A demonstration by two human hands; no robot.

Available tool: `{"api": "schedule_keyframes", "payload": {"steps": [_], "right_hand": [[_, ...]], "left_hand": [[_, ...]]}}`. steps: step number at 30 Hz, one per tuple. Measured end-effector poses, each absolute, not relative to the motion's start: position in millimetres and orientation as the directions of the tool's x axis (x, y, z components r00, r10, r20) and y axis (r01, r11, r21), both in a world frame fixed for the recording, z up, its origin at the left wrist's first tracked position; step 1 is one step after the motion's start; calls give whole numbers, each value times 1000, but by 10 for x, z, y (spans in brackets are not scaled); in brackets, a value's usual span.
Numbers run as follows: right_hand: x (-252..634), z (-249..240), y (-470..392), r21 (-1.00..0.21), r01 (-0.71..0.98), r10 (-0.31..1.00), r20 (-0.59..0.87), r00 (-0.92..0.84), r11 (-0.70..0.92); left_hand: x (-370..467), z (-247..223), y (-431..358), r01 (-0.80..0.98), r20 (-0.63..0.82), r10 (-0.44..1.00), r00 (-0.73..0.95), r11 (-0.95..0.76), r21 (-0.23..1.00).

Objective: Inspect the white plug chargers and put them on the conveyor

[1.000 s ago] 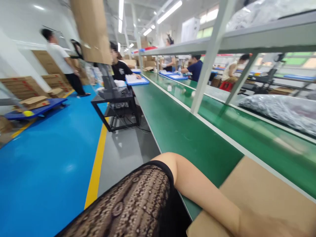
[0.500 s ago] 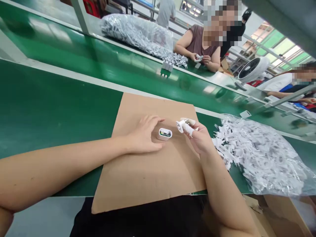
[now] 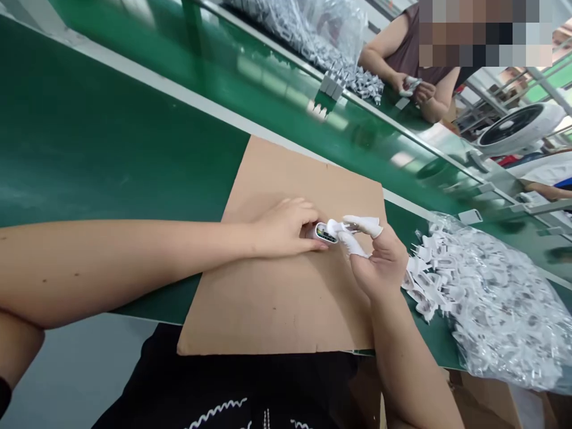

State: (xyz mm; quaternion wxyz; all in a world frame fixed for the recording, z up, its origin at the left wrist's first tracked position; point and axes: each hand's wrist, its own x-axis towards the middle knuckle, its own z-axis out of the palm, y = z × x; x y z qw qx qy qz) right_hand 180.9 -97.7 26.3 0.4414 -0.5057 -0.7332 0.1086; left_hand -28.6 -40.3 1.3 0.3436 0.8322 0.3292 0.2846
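Note:
My left hand (image 3: 290, 227) grips a white oval charger housing (image 3: 325, 233) low over the cardboard. Its open end faces right and shows a circuit board inside. In my right hand (image 3: 373, 256), whose thumb and forefinger wear white finger covers, is a small white plug cover with metal pins (image 3: 342, 227), pinched between the fingertips. The cover is at the housing's open end; whether the two touch I cannot tell. Under both hands lies a brown cardboard sheet (image 3: 277, 304).
A clear bag (image 3: 513, 298) spilling white plug covers (image 3: 431, 274) lies right of the cardboard on the green bench (image 3: 134, 167). Beyond a raised green conveyor, a co-worker's hands (image 3: 413, 88) handle a white part near another bagged heap (image 3: 313, 44). Grey-white chargers (image 3: 331, 86) stand on the ledge.
My left hand has closed round the housing, which stood upright between spread fingers and is now tilted right. My right hand has brought the plug cover to it. The view has shifted.

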Motion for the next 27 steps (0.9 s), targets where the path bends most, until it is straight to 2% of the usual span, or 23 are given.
{"api": "schedule_keyframes", "payload": {"steps": [4,9,22,27], "right_hand": [[1783,252,-967,-551,677,832,527,-170,488],[1746,254,-978,-527,684,812,559,-168,505],[1757,301,-961,-254,742,698,610,-375,620],[1765,303,-963,-216,778,708,602,-369,589]], "left_hand": [[-284,17,-393,366,228,747,624,-538,760],[-285,30,-393,365,218,748,627,-530,766],[-281,-19,-372,348,238,739,631,-543,764],[-282,-21,-369,342,256,730,634,-561,753]]}}
